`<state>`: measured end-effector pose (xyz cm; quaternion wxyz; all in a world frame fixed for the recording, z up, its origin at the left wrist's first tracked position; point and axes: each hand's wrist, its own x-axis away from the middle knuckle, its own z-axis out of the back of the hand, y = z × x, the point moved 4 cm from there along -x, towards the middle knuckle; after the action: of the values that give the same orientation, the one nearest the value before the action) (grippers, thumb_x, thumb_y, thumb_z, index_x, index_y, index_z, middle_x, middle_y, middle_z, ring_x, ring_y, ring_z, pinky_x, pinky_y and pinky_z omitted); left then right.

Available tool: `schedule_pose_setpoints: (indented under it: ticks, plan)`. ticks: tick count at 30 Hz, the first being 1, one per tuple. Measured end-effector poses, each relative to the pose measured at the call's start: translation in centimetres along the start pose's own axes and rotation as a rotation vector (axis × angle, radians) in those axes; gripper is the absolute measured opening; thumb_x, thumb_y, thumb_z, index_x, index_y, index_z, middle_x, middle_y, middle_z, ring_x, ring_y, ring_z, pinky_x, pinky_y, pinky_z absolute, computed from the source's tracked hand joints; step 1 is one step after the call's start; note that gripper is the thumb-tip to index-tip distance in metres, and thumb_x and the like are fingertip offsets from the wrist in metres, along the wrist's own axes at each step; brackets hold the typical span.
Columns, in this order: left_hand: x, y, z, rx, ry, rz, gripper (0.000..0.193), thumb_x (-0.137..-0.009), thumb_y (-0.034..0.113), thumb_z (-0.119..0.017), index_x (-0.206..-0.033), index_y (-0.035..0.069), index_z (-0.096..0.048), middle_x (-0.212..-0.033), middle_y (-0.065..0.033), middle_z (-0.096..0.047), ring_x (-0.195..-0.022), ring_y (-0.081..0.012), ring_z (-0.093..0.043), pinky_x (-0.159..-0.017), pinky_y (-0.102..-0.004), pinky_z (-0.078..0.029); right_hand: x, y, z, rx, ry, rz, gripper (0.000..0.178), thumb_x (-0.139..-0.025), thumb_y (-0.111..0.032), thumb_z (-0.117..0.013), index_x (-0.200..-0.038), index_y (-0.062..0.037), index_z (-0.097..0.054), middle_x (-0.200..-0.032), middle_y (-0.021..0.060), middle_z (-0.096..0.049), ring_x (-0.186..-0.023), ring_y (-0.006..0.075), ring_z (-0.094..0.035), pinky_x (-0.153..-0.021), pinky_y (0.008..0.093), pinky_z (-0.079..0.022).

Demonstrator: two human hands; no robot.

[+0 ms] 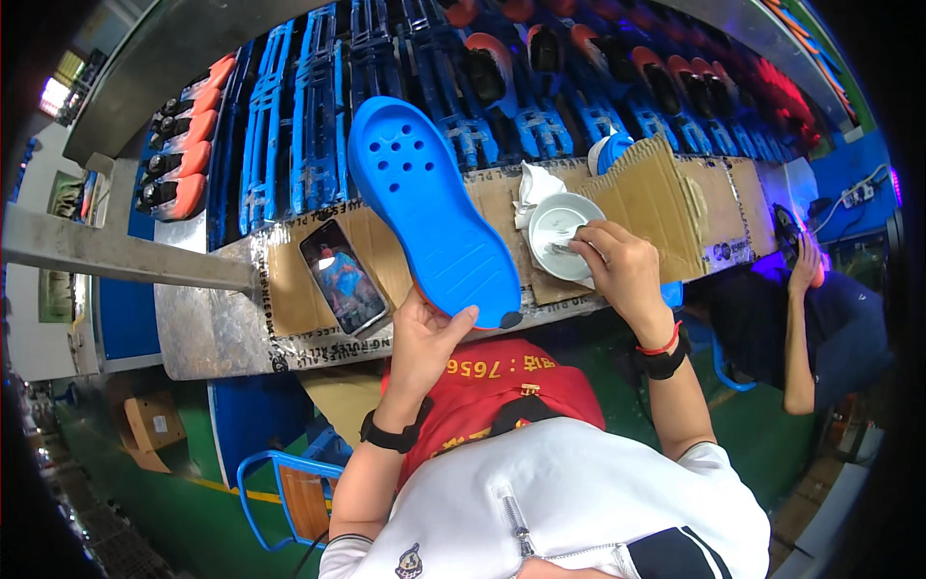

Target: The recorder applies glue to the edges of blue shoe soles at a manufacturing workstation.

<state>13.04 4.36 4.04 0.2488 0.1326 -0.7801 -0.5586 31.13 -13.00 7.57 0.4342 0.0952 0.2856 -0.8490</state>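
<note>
A bright blue shoe sole (pixel 439 236), with a cluster of round holes near its far end, is tilted up over the table's front edge. My left hand (pixel 422 340) grips its near end, thumb on the upper face, beside a small dark patch. Over a white bowl (pixel 559 270), my right hand (pixel 625 272) has its fingers pinched together and dipping inside the rim. What the fingertips hold is too small to make out. Crumpled white tissue (pixel 538 186) lies against the bowl's far side, and both rest by a piece of cardboard (pixel 661 198).
A phone (pixel 343 278) lies on the cardboard-covered table, left of the sole. Beyond run blue racks (pixel 265 125) with orange-and-black shoe parts (pixel 183 188). A metal bar (pixel 125 253) crosses at left. A co-worker's hand (pixel 806 265) holds a shoe at right. A blue-framed stool (pixel 301 502) stands below.
</note>
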Motion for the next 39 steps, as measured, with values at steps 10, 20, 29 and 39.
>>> schedule_pose_setpoints:
  ticks: [10,20,29,39]
  plan:
    - [-0.2,0.0,-0.5,-0.001,0.018,-0.06,0.041,-0.084,-0.005,-0.067,-0.122,-0.003,-0.051,-0.109,-0.0107,-0.065,-0.098,-0.0156,-0.064,-0.085,-0.0292,-0.054,0.0,-0.2,-0.6,-0.015,-0.042,-0.012,0.008,-0.081,-0.014,-0.071,-0.085,-0.0066,-0.07,-0.087,0.0056,-0.069,-0.069,0.0284,-0.067,-0.059,0.0367,-0.052]
    - [-1.1,0.8,-1.4,-0.004,0.0,-0.145,0.039,-0.087,-0.003,-0.065,-0.123,-0.004,-0.051,-0.107,-0.0107,-0.066,-0.095,-0.0151,-0.066,-0.083,-0.0291,-0.055,-0.3,-1.1,1.1,-0.049,0.007,-0.03,0.008,-0.081,-0.011,-0.072,-0.086,-0.005,-0.069,-0.088,0.0076,-0.069,-0.07,0.0287,-0.067,-0.06,0.0363,-0.052]
    - [-1.8,1.6,-2.9,-0.07,0.018,-0.167,0.034,-0.087,-0.002,-0.066,-0.118,-0.005,-0.053,-0.104,-0.011,-0.066,-0.093,-0.0146,-0.066,-0.082,-0.0284,-0.056,0.5,-0.9,1.3,-0.11,0.009,-0.099,0.009,-0.08,-0.006,-0.073,-0.087,-0.0025,-0.068,-0.089,0.0114,-0.069,-0.069,0.0299,-0.066,-0.061,0.0341,-0.051]
    - [-1.6,2.5,-3.1,-0.2,0.127,-0.266,0.029,-0.086,0.001,-0.069,-0.111,-0.005,-0.056,-0.094,-0.0115,-0.068,-0.083,-0.0146,-0.068,-0.075,-0.0277,-0.057,-0.1,-2.1,3.1,-0.217,0.093,-0.11,0.01,-0.08,-0.001,-0.072,-0.089,0.0005,-0.068,-0.089,0.0122,-0.07,-0.075,0.0273,-0.068,-0.065,0.0329,-0.052]
